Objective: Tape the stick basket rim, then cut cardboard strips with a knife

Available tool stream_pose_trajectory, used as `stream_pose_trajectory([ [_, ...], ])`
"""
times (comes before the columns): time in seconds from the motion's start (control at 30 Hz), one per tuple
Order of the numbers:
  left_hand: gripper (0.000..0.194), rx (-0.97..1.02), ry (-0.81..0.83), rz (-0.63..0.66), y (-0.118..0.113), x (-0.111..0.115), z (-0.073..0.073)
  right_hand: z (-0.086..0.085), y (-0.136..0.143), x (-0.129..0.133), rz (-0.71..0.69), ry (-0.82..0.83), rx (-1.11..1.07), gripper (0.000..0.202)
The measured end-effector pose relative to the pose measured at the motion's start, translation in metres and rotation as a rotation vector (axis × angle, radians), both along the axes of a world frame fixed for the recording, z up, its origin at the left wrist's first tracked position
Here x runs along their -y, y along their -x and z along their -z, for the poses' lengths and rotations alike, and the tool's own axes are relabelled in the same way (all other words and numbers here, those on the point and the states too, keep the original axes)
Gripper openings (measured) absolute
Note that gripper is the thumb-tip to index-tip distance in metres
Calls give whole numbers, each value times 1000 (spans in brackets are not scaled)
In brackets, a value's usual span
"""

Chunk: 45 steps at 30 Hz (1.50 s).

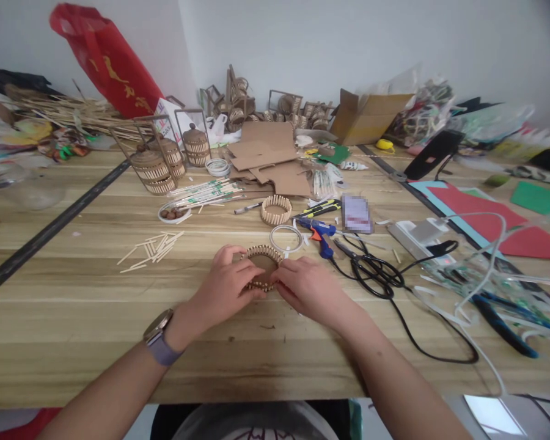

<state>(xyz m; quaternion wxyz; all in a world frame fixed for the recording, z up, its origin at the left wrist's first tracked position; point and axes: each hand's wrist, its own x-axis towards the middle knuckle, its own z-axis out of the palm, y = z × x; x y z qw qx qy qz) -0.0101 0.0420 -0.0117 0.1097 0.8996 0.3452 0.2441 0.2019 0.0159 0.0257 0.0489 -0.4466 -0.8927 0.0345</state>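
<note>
While the left hand (231, 278) grips the left side of a round, brown-based ring of short wooden sticks (262, 250), the right hand (309, 286) holds its right rim, fingertips bunched there; I cannot tell whether a small piece is pinched between them. The ring sits low over the pale wood-grain table (96, 330), between the hands and well in from the near edge. Bare boards lie between the wrists and that edge, and a broad run extends left as far as a black strip (59, 227) crossing the surface.

Clearance is tighter ahead and to the right. Just beyond the ring lies a flat white hoop (272, 238); behind it stands a second pale wooden-stick ring (276, 218). A blue glue gun with an orange trigger (326, 249) and black-handled scissors (366, 269) occupy the ground right of these, with a looping black cord (406, 324) near the right forearm. Loose pale sticks (158, 250) lie ahead and left. Farther back, brown cardboard sheets (266, 143) are stacked.
</note>
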Motion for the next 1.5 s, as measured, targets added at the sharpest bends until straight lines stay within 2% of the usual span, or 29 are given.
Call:
stream_pose_trajectory([
  [0.1,11,4,-6,22,-7,3,4,1,1,1,-14,2,-33,24],
  [0.2,18,26,-12,33,-9,3,7,1,-4,0,34,42,-126,17],
  [0.27,20,41,-14,34,-9,3,7,0,-12,-2,135,48,-238,13],
  [0.37,22,42,8,39,-8,3,6,-3,-27,-7,354,-57,-386,19],
  [0.43,20,37,29,38,-7,3,4,-6,-37,-10,412,-65,-472,23],
  [0.53,17,26,31,30,-6,3,3,-11,-44,-11,328,131,-501,24],
  [0.63,16,12,26,19,-4,2,2,-12,-42,-10,242,349,-375,21],
  [0.7,15,4,24,10,-4,2,2,-11,-38,-10,204,406,-322,18],
  [0.83,14,3,14,14,-3,1,3,-5,-33,-11,139,331,-264,11],
  [1.03,16,-3,33,15,-2,1,2,0,-32,-12,104,268,-256,12],
  [1.23,15,-5,39,30,-1,0,2,1,-26,-12,137,163,-221,11],
  [1.5,16,5,29,44,-1,0,3,6,-19,-15,184,102,-162,11],
])
